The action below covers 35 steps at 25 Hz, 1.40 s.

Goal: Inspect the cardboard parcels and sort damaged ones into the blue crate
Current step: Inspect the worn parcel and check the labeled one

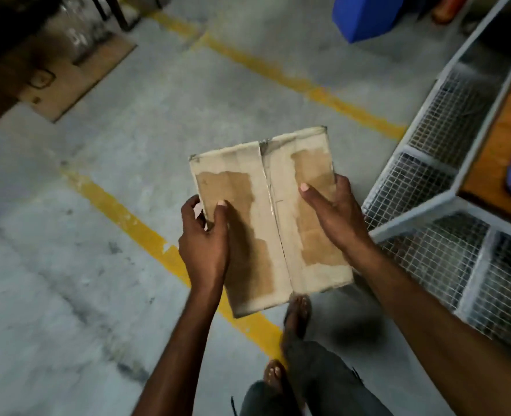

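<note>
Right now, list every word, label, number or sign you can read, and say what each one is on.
No text can be read in this view.
On the cardboard parcel: no print, only darker brown patches and clear tape along the middle seam.
On the flat cardboard sheet at the upper left: a dark printed mark, too blurred to read.
On the blue crate: no lettering visible.

The seam-taped, patchily peeled cardboard parcel (278,223) is held aloft, well apart from the blue crate (365,16).
</note>
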Each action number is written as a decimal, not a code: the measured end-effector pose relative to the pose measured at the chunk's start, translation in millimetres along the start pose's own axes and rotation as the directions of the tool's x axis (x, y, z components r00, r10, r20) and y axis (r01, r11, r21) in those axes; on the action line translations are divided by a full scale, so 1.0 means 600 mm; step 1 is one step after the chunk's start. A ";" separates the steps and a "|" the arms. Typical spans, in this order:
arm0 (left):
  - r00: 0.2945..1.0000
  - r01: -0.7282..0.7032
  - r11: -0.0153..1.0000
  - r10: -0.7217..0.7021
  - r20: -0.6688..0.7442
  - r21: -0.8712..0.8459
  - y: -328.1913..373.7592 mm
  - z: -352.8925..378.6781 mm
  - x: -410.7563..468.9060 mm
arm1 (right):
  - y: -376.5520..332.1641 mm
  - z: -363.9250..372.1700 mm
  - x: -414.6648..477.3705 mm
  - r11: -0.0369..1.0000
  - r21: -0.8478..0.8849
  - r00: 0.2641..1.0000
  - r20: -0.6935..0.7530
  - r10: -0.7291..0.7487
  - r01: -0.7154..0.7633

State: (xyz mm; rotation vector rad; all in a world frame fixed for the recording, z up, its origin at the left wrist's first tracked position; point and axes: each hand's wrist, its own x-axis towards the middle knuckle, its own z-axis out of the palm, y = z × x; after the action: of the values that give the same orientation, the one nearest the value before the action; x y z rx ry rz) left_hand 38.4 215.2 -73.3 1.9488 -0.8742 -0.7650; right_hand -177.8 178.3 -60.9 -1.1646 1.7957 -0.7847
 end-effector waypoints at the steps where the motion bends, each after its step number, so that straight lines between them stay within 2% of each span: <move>1: 0.999 -0.046 0.999 0.046 0.016 0.010 0.018 -0.016 -0.026 | -0.011 -0.026 -0.034 1.000 -0.006 0.999 -0.040 -0.017 0.017; 5: 0.962 -0.239 0.969 0.228 0.150 0.056 0.075 -0.073 -0.140 | -0.022 -0.137 -0.182 0.995 0.004 0.972 -0.214 -0.095 0.098; 10: 0.889 -0.382 0.924 0.367 0.275 0.003 0.134 -0.107 -0.310 | 0.021 -0.263 -0.355 0.987 -0.003 0.903 -0.403 -0.147 0.159; 15: 0.718 -0.545 0.835 0.513 0.470 -0.079 0.206 -0.059 -0.451 | 0.071 -0.414 -0.474 0.987 0.105 0.794 -0.607 -0.031 0.119; 21: 0.537 -0.653 0.735 0.618 0.574 -0.180 0.282 0.049 -0.653 | 0.149 -0.629 -0.587 0.989 0.117 0.637 -0.770 0.031 0.093; 26: 0.473 -0.681 0.673 0.705 0.528 -0.287 0.366 0.165 -0.851 | 0.224 -0.847 -0.680 0.995 0.060 0.531 -0.847 0.006 0.084; 28: 0.467 -0.650 0.674 0.718 0.515 -0.350 0.403 0.223 -0.931 | 0.249 -0.936 -0.700 0.995 0.049 0.495 -0.869 0.001 0.084; 31: 0.423 -0.589 0.686 0.713 0.560 -0.428 0.449 0.328 -1.022 | 0.281 -1.050 -0.700 0.995 0.031 0.413 -0.910 -0.013 0.098; 35: 0.378 -0.533 0.691 0.710 0.594 -0.488 0.486 0.423 -1.093 | 0.320 -1.140 -0.681 0.990 0.050 0.370 -0.929 -0.003 0.133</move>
State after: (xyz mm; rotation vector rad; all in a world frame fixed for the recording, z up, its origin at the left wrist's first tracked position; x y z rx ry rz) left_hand -614.0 512.0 183.2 0.8525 -1.8228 -1.1342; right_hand -773.0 669.4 215.9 -0.6886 2.5409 -1.8619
